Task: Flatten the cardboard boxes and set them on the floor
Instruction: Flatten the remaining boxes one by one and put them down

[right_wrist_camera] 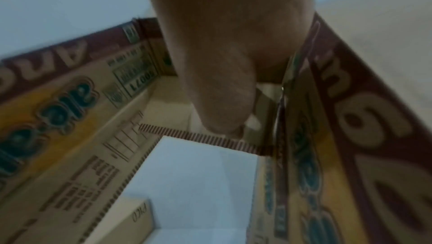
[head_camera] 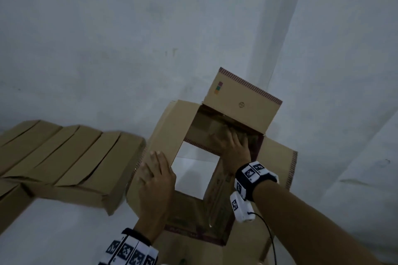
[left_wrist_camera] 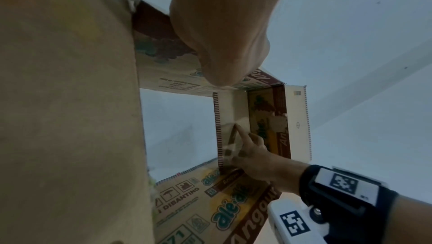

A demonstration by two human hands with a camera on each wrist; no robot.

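A pale grey-white floor (head_camera: 107, 38), marked with faint seams and small dark specks, is seen filling every view. On it, at the left of the head view, a stack (head_camera: 64, 157) of plain brown flattened cartons is laid, fanned out; about six overlapping edges can be counted, though the exact number cannot be told. Just right of the stack one open box (head_camera: 241, 101) is held up over the floor, both ends open so the floor is seen through it. Its printed inner faces are read in the wrist views: "ale-ale" in green letters on yellow, "Anggur" on a dark red band, "DISANTING" beside handling symbols, and "77" by a barcode panel. A striped red edge is borne by its flaps. The left hand (head_camera: 155, 185) is laid on the left flap, fingers extended and flat. The right hand (head_camera: 233, 146) is pushed inside against the far flap, fingers spread straight. Two marker-printed wristbands (head_camera: 252, 175) are worn.
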